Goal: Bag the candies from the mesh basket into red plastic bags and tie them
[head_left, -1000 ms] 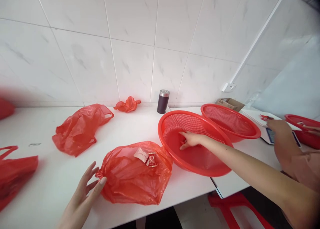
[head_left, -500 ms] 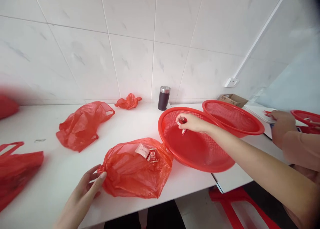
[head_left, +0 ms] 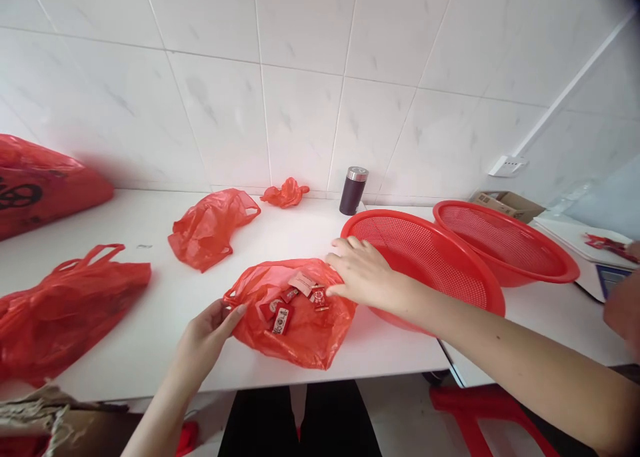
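My left hand [head_left: 215,327] pinches the left edge of a thin red plastic bag [head_left: 313,347], which lies with its mouth spread on the white table. Inside it are several small red-and-white wrapped packets, among them one packet [head_left: 320,298] near the right side and another packet [head_left: 281,319] on the left. A pale slip [head_left: 302,283] also lies in the bag. Over the bag's right rim is my right hand [head_left: 363,270], thumb and fingers apart, with nothing visible in it. Directly behind this hand stands a big red mesh basket [head_left: 425,240].
A second red basket [head_left: 510,240] overlaps the first. Against the tiled wall stand a dark tumbler [head_left: 353,190] and a crumpled red bag [head_left: 285,193]. More red bags, one flat [head_left: 213,230] and one filled [head_left: 45,184], lie left. A co-worker's hand [head_left: 625,310] shows far right.
My right hand has moved left from inside the basket to the bag, and the packets it held are gone from it. More packets lie in the bag. The view has swung left.
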A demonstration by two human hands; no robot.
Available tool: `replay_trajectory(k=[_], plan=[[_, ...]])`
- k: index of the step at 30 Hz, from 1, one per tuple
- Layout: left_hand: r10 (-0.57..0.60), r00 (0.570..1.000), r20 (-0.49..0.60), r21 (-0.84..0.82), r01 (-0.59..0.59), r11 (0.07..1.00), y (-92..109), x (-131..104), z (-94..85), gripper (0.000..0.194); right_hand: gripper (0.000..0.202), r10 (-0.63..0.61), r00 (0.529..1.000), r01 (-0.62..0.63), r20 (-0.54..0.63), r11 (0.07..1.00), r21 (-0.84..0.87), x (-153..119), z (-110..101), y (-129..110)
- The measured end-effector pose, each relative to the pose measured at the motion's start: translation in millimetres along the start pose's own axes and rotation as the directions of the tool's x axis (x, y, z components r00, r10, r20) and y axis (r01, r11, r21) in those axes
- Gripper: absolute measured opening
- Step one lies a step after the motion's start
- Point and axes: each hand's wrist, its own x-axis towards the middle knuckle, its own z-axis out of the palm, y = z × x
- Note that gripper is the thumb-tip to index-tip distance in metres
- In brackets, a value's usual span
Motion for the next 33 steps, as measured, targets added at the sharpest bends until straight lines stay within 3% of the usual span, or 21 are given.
replay_trajectory(k=[3,5,9,11,14,16,18,21,24,27,31,33], plan=[[0.068,0.989,-0.132,0.212,-0.038,0.977,-0.6,-0.5,-6.1,0.041,0.028,0.054,0.996,-0.041,0.073,0.984,-0.172,-11.3,5.4,-0.1],[0.113,0.97,-0.215,0.291,-0.047,0.956,5.6,-2.5,-11.5,0.04,0.013,0.038,0.997,-0.026,0.071,0.987,-0.158,-15.0,2.5,-0.7],[0.203,0.914,-0.351,0.397,-0.051,0.916,38.8,-3.1,-29.4,0.032,0.018,0.131,0.99,-0.119,-0.053,0.976,0.184,-5.6,-27.3,13.0],[0.227,0.891,-0.394,0.373,-0.07,0.925,62.5,1.4,-38.5,0.031,0.015,0.234,0.969,-0.169,-0.084,0.869,0.465,6.2,-45.4,25.7],[0.24,0.896,-0.373,0.3,-0.128,0.945,91.4,11.5,-41.8,0.038,0.009,0.247,0.969,-0.163,0.017,0.584,0.795,24.0,-59.8,38.5],[0.247,0.914,-0.323,0.425,-0.093,0.9,96.6,16.1,-34.3,0.043,0.009,0.198,0.975,-0.184,0.102,0.457,0.87,30.8,-59.8,38.7],[0.234,0.939,-0.252,0.595,-0.041,0.803,88.3,17.1,-21.6,0.05,0.009,0.168,0.977,-0.194,0.135,0.42,0.886,32.0,-56.3,34.3],[0.14,0.976,-0.167,0.678,0.011,0.735,62.0,14.0,-6.1,0.058,0.009,0.141,0.985,-0.149,0.099,0.414,0.898,27.9,-52.4,27.6],[0.044,0.985,-0.167,0.646,0.075,0.76,42.7,11.2,-6.6,0.046,0.013,0.13,0.99,-0.101,0.051,0.42,0.902,24.6,-53.0,27.2],[0.026,0.99,-0.139,0.548,0.055,0.835,44.1,11.8,-20.6,0.035,0.018,0.096,0.994,-0.092,0.055,0.443,0.892,25.2,-57.3,32.0],[0.04,0.996,-0.083,0.371,-0.006,0.929,79.3,17.0,-43.3,0.038,0.023,0.006,0.987,-0.143,0.162,0.511,0.848,29.6,-74.1,39.9],[0.138,0.985,-0.103,0.115,-0.126,0.985,108.3,20.0,-50.4,0.044,0.023,0.07,0.995,-0.096,0.07,0.509,0.856,33.1,-85.1,43.0]])
